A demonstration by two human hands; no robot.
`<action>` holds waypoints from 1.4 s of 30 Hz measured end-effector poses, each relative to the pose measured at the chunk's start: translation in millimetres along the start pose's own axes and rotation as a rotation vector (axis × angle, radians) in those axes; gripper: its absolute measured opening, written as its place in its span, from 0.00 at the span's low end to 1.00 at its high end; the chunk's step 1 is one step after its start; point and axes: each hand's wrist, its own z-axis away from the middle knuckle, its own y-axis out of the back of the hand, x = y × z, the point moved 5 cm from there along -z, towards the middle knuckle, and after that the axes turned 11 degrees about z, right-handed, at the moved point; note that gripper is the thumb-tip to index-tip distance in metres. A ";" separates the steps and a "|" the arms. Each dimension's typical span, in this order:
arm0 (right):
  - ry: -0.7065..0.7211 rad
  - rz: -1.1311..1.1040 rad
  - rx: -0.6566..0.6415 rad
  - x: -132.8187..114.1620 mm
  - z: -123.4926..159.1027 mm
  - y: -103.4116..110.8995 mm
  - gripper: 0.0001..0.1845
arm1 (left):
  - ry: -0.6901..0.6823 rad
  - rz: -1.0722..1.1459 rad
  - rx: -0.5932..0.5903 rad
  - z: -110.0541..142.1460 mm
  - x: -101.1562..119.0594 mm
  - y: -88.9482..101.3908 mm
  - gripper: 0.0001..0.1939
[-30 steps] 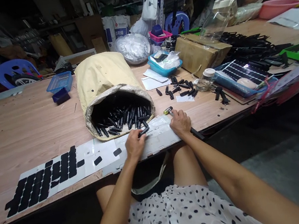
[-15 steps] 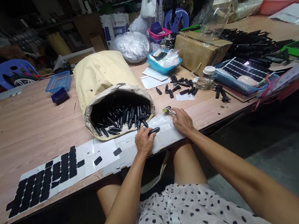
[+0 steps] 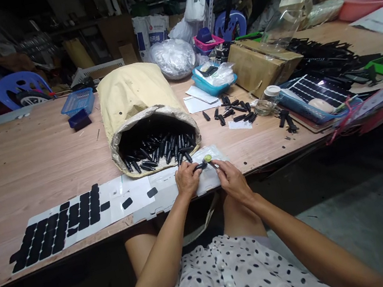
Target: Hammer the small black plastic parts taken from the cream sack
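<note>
My left hand (image 3: 187, 179) grips a small black plastic tube (image 3: 200, 166) just above the table's front edge. My right hand (image 3: 231, 179) holds a slim tool with a yellow-green tip (image 3: 208, 158), and that tip meets the end of the tube. Both hands hover over a clear plastic sheet (image 3: 211, 152) lying in front of a tan paper sack (image 3: 132, 99). The sack lies on its side with its mouth toward me, showing several black tubes (image 3: 159, 151) inside.
A white backing sheet with several black pads (image 3: 56, 227) lies at the front left. Loose black tubes (image 3: 234, 111), a cardboard box (image 3: 261, 64), blue trays (image 3: 212, 83) and solar panels (image 3: 312, 92) crowd the right. A blue basket (image 3: 76, 102) stands behind. Another person sits at far right.
My left hand carried the black tube rightward from the sack's mouth. My right hand lifted the tool off the table and brought its tip to the tube.
</note>
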 end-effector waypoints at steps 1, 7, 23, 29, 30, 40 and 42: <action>-0.007 0.009 -0.010 0.6 0.4 -1.4 0.22 | 0.003 0.002 0.003 -0.1 0.0 -0.1 0.11; 0.052 0.050 0.046 -8.8 4.0 -3.1 0.22 | -0.019 0.010 -0.001 -0.9 -0.5 -2.3 0.11; -0.276 0.488 0.009 51.6 -64.4 0.6 0.20 | -0.015 0.033 -0.010 1.0 3.8 -4.7 0.10; -0.241 0.618 0.077 48.3 -63.1 -8.2 0.19 | -0.075 0.040 0.011 -0.7 2.6 -8.5 0.11; -0.237 0.626 0.080 48.0 -62.9 -9.1 0.19 | -0.128 0.056 0.016 4.0 3.2 -10.1 0.11; -0.229 0.654 0.109 52.0 -63.4 -12.5 0.18 | -0.384 0.211 -0.331 136.3 -57.2 -58.0 0.13; -0.226 0.654 0.120 52.2 -63.2 -13.1 0.18 | -0.031 0.222 -0.270 133.3 -90.7 -60.2 0.12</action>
